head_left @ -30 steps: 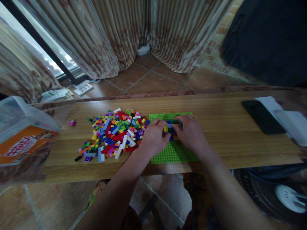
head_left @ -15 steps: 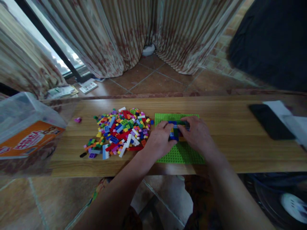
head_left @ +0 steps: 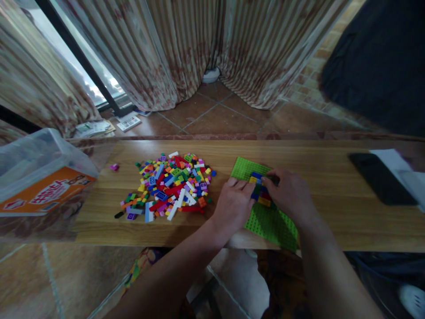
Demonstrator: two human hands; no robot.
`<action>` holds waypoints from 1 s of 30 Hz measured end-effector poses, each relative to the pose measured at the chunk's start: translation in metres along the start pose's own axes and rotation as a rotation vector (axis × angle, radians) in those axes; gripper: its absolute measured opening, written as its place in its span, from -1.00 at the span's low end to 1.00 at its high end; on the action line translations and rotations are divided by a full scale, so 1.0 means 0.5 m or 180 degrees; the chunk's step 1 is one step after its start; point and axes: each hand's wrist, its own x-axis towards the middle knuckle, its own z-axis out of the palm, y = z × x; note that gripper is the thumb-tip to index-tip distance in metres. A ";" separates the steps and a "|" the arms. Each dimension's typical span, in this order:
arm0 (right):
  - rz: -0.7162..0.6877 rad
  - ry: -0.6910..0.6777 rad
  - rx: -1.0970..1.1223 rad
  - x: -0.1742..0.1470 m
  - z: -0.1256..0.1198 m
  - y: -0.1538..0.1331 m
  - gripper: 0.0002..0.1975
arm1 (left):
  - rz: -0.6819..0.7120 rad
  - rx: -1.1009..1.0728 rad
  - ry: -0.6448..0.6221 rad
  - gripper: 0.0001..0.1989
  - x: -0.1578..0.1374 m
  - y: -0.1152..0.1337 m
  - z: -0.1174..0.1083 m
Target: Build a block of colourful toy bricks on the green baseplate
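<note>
A green studded baseplate [head_left: 272, 226] lies turned at an angle on the wooden table. On it stands a small build of blue, yellow, red and orange toy bricks [head_left: 258, 190]. My left hand [head_left: 234, 204] is closed against the left side of this build, its fingertips partly hidden behind it. From the right, my right hand [head_left: 287, 190] grips the build's far right corner between thumb and fingers, with a dark brick under the fingertips. To the left of my hands spreads a loose pile of mixed coloured bricks [head_left: 175, 181].
A clear plastic box [head_left: 49, 177] with an orange label stands at the table's left end. A black flat object [head_left: 381, 179] and white papers [head_left: 388, 159] lie at the right. The wooden table [head_left: 325, 177] has its near edge just below the baseplate.
The baseplate has turned clockwise, its near end swinging right, and the brick build has turned with it. Both hands have shifted right and slightly nearer. The camera view has moved a little.
</note>
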 end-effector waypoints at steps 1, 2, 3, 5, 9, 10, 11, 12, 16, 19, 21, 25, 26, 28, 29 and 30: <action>-0.0008 -0.0015 0.0005 0.000 0.001 0.002 -0.69 | -0.0016 0.0055 0.0016 -0.77 -0.001 0.002 0.003; -0.0016 -0.0033 0.0015 0.000 0.002 0.003 -0.69 | -0.0055 0.0106 0.0037 -0.79 -0.001 0.003 0.006; -0.0017 -0.0041 0.0021 0.000 0.002 0.005 -0.68 | -0.0115 0.0150 0.0054 -0.79 -0.002 0.005 0.008; -0.0023 -0.0041 0.0037 0.000 0.003 0.008 -0.65 | -0.0289 0.0215 0.0052 -0.77 -0.003 0.007 0.009; -0.0011 -0.0067 0.0113 0.001 0.004 0.012 -0.61 | -0.0556 0.0219 0.0041 -0.72 -0.002 0.006 0.003; -0.0014 -0.0086 0.0133 0.002 0.004 0.013 -0.60 | -0.0571 0.0179 0.0066 -0.73 -0.002 0.006 0.002; -0.0016 -0.0102 0.0148 0.002 0.004 0.014 -0.59 | -0.0566 0.0117 0.0095 -0.73 -0.002 0.007 0.001; -0.0014 -0.0114 0.0160 0.003 0.004 0.015 -0.59 | -0.0551 0.0037 0.0126 -0.73 -0.002 0.008 0.001; 0.0120 -0.0086 0.0134 0.005 0.004 0.016 -0.57 | -0.0476 -0.0330 0.0189 -0.67 -0.003 0.014 0.000; 0.0259 -0.0058 0.0049 0.007 0.005 0.017 -0.56 | -0.0380 -0.0553 0.0072 -0.54 -0.004 0.017 -0.002; 0.0327 -0.0061 -0.0030 0.008 0.006 0.020 -0.54 | -0.0282 -0.0649 0.0015 -0.47 -0.006 0.017 -0.004; 0.0409 -0.0056 -0.0227 0.010 0.008 0.025 -0.51 | -0.0140 -0.0628 -0.0079 -0.36 -0.009 0.016 -0.006; 0.0423 -0.0049 -0.0259 0.010 0.008 0.027 -0.50 | -0.0117 -0.0588 -0.0114 -0.35 -0.010 0.016 -0.007; 0.0452 -0.0046 -0.0286 0.010 0.007 0.030 -0.49 | -0.0068 -0.0513 -0.0174 -0.34 -0.011 0.017 -0.009; 0.0454 -0.0055 -0.0283 0.010 0.006 0.031 -0.49 | -0.0048 -0.0490 -0.0197 -0.34 -0.012 0.017 -0.010; 0.0447 -0.0065 -0.0274 0.009 0.005 0.032 -0.48 | -0.0036 -0.0477 -0.0217 -0.34 -0.012 0.018 -0.011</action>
